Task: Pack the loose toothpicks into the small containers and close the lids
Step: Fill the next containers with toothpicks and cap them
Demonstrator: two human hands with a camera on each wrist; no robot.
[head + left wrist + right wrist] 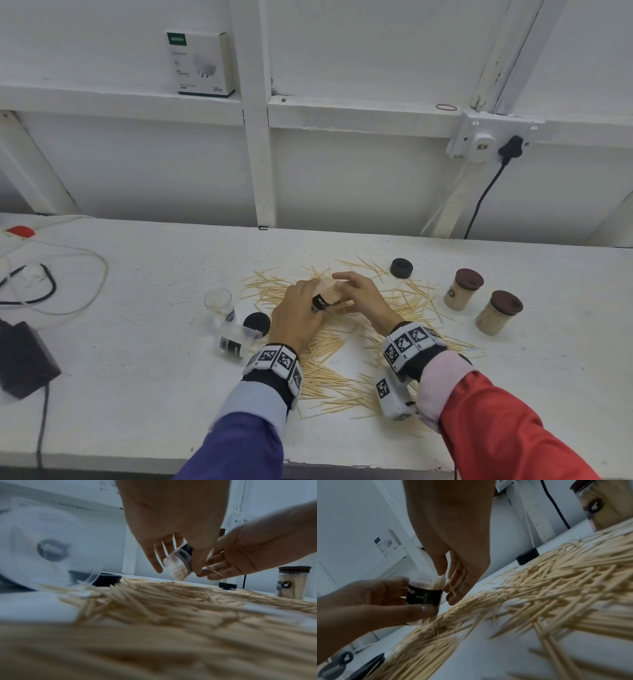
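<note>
A white, slightly speckled worktop carries a broad scatter of thin, pale wooden toothpicks, pointed at the ends and crossing one another in a loose heap. Above the heap, the left hand grasps a small clear plastic container, a smooth cylinder with a black band label; fingers and thumb wrap its wall, and it is tilted, already largely filled with toothpicks. The right hand sits at the container's open mouth, its thumb and fingers pinching a few toothpicks there, one slanting across the fingers.

To the right stand two upright filled jars, each capped with a dark brown round lid, near one another and apart from the hands. Left of the heap, one empty clear container stands upright and another lies on its side. A black round lid rests just beside the lying one; a second black lid lies at the heap's far edge.
</note>
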